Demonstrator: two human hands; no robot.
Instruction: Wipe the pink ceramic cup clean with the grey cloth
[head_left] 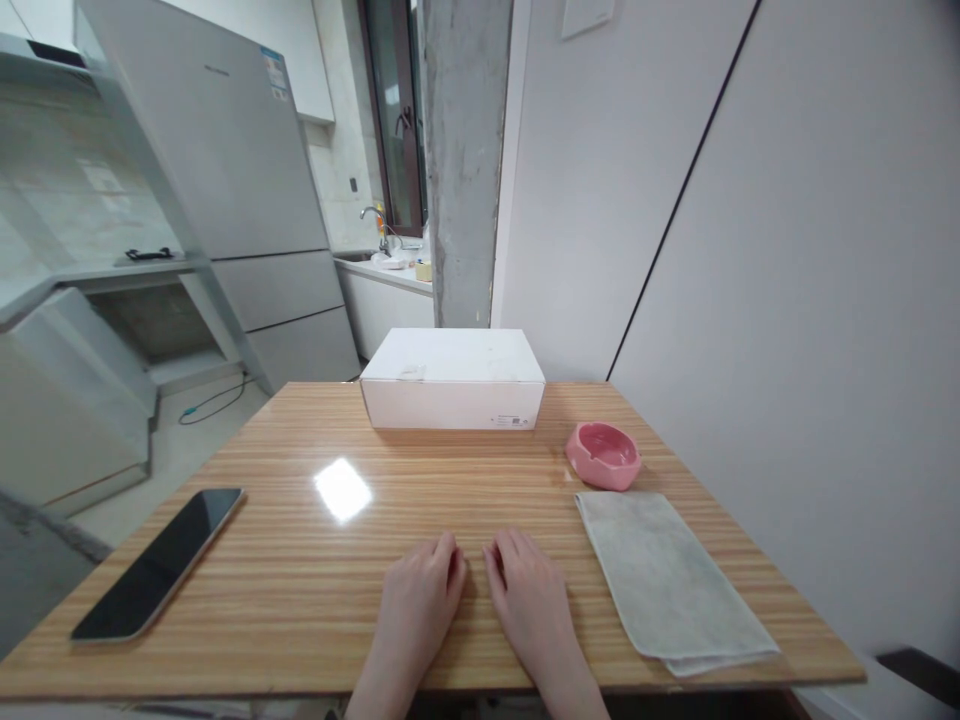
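We see the left hand (422,582) and the right hand (529,590) resting side by side on the wood-grain counter (300,570), close to the middle of its near edge. Each is curled into a loose fist, knuckles upward and back of the hand toward us; a narrow gap keeps the two apart. Both forearms enter over the near edge.

To the right of the right hand, and nearest to it, we find a folded grey cloth (675,575). It lies flat between the hand and the right edge of the counter, its lower end near the near edge. Just beyond the cloth's far end stands a pink dish (596,473) with a faceted wall, near the right edge; whether dish and cloth touch we cannot tell.

To the left, well apart from the left hand, a phone (159,572) lies slantwise with its dark screen up, toward the near left corner. Along the far edge, about its middle, we note a closed white box (450,355) with a small printed label on its front.

Past the counter we observe a grey refrigerator (262,170) at left, a concrete pillar (469,160) behind the box, and a pale wall (810,250) at right.
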